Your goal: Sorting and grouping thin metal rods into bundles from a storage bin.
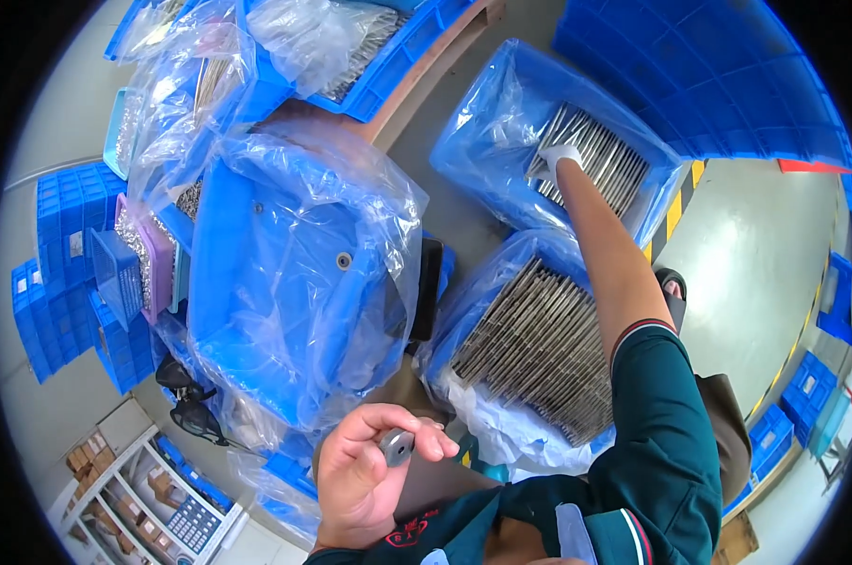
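Note:
At the lower middle, my left hand (pixel 362 476) is bare and pinches a small grey metal ring (pixel 397 448), a thick disc with a dark centre hole. My right arm stretches far forward to a plastic-lined blue bin (pixel 487 118). There my right hand (pixel 562 156), in a white glove, touches the left part of a row of shiny metal rods (pixel 607 160). Its fingers are too hidden to show whether they grip a rod. A similar small ring (pixel 344 261) lies in the large lined blue bin (pixel 220 311) to the left.
Closer to me stands another lined bin of stacked metal rods (pixel 539 348), with white wrapping (pixel 501 424) at its near side. Blue crates (pixel 77 221) and a pink basket of small metal parts (pixel 157 254) are at the left. A tall blue crate wall (pixel 699 66) rises at the far right.

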{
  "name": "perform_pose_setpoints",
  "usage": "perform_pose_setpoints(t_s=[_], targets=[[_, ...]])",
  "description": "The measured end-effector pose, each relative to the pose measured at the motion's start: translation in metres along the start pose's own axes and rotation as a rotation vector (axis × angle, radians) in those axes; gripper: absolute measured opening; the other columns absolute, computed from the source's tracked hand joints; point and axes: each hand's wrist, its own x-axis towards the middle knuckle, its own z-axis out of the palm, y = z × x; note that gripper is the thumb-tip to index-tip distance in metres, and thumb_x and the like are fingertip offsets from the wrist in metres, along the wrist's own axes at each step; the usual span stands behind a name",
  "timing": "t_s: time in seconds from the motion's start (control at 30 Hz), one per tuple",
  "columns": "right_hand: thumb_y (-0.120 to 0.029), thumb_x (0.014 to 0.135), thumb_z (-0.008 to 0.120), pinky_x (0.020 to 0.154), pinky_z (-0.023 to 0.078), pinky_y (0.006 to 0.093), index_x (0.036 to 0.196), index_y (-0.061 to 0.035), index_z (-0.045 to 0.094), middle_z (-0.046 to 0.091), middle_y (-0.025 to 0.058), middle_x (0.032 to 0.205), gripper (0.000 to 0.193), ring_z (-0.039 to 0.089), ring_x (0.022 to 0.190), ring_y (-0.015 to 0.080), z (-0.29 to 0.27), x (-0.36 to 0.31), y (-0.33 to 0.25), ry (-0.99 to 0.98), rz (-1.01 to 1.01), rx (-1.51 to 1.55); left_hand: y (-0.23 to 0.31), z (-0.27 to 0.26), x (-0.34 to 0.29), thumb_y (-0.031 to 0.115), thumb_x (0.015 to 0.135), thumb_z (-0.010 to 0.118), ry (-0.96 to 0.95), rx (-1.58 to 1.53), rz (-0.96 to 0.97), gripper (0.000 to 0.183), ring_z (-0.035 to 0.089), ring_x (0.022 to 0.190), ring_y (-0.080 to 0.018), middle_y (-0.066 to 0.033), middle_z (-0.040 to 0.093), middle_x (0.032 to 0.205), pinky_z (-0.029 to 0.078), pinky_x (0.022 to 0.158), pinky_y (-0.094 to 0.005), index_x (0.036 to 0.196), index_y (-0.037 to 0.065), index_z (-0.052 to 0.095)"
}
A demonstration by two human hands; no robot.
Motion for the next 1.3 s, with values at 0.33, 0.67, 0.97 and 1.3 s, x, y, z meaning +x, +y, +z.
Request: perform_pose_setpoints(t_s=[0.33,0.67,0.97,1.3], targets=[[-0.021,0.081,0.051,0.088,0.047,0.0402,0.109,-0.0017,0.061,0.06,0.0233,0.112,0.035,0.058,0.106,0.0361,-0.021,-0.072,-0.198,0.187,0.752,0.177,0.006,0.001,-0.018,0.038,0.088,0.058,0.159,0.07,0.037,0.048,0.059,0.087,-0.0307,-0.0174,0.06,0.087,0.04,0.089,-0.0429,0.111,-0.003,0.05],[-0.034,0.083,0.051,0.089,0.045,0.0401,0.106,-0.0105,0.063,0.063,0.0202,0.105,0.035,0.059,0.102,0.036,-0.049,-0.208,-0.222,0.44,0.471,0.215,-0.009,-0.006,-0.045,0.026,0.09,0.056,0.046,0.094,0.178,0.039,0.059,0.089,-0.0285,-0.0167,0.059,0.09,0.045,0.087,-0.0418,0.111,-0.006,0.05],[-0.028,0.078,0.054,0.067,0.051,0.0286,0.095,-0.0051,0.067,0.067,0.0101,0.073,0.031,0.066,0.065,0.0169,-0.072,-0.327,-0.324,0.319,0.179,0.378,-0.012,-0.021,-0.05,0.024,0.091,0.055,0.096,0.104,0.242,0.029,0.062,0.092,-0.0268,-0.0153,0.064,0.096,0.046,0.086,-0.0349,0.105,-0.002,0.057],[-0.019,0.078,0.048,0.083,0.047,0.0412,0.097,-0.0067,0.065,0.064,0.0218,0.096,0.028,0.061,0.094,0.0356,0.021,-0.405,-0.363,0.04,0.14,-0.032,-0.016,-0.025,-0.053,0.024,0.089,0.059,0.121,0.094,0.303,0.025,0.064,0.086,-0.0231,-0.0138,0.065,0.093,0.047,0.079,-0.0301,0.099,0.001,0.06]])
